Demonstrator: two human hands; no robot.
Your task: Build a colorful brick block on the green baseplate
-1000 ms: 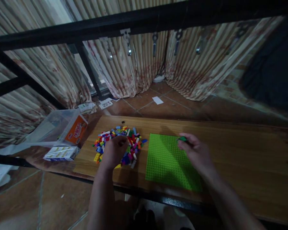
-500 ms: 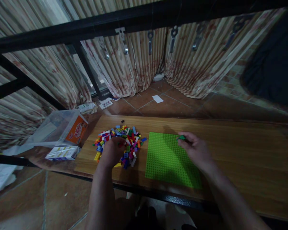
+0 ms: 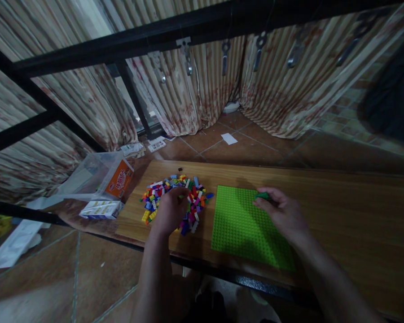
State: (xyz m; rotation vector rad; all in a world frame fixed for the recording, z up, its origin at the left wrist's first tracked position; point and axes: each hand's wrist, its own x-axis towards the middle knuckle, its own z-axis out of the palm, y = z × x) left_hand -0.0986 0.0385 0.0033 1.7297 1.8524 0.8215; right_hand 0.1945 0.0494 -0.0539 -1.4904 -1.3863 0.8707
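My right hand [image 3: 284, 213] pinches a dark green toy brick [image 3: 263, 195] between thumb and fingers. It hovers over the upper right part of a bright green studded baseplate [image 3: 239, 229], which lies flat on a wooden bench top [image 3: 350, 215]. To the left, my left hand [image 3: 171, 210] is over a heap of mixed coloured toy bricks [image 3: 155, 192], fingers bent and drawn together. Whatever lies between those fingertips, if anything, is too small and dim to make out. The hand covers the middle of the heap.
One small black brick [image 3: 180, 169] lies apart behind the heap. Left of the bench are a clear plastic box [image 3: 90, 172] with an orange label and a white carton [image 3: 101, 209]. Behind stand striped curtains [image 3: 202, 89] and a dark metal bar [image 3: 138, 38] with hanging hooks.
The whole view has swung a little, so everything sits further right. My left hand's fingers have shifted slightly over the heap. My right hand still holds the green brick above the baseplate.
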